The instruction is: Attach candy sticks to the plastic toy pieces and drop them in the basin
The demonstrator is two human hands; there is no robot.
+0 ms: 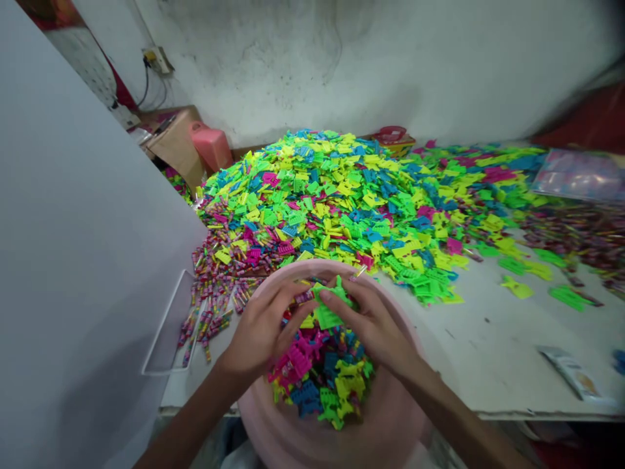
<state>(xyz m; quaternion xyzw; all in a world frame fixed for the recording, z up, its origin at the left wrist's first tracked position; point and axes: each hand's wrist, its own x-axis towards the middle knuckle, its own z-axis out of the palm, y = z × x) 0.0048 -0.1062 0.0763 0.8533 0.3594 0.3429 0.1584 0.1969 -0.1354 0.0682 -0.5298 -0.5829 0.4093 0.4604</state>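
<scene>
Left hand (261, 332) and right hand (375, 326) together pinch a green plastic piece (328, 311) above the pink basin (390, 430) (heaped with others), where a slack fingertip grip might drop it.

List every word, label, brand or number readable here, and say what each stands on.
No text is legible.
Small packet on the table: print too blurred to read.
Patterned sheet at far right: too blurred.
Wrapped sticks beside the pink basin: markings too small.
Green piece between left hand and right hand: no lettering visible.
</scene>
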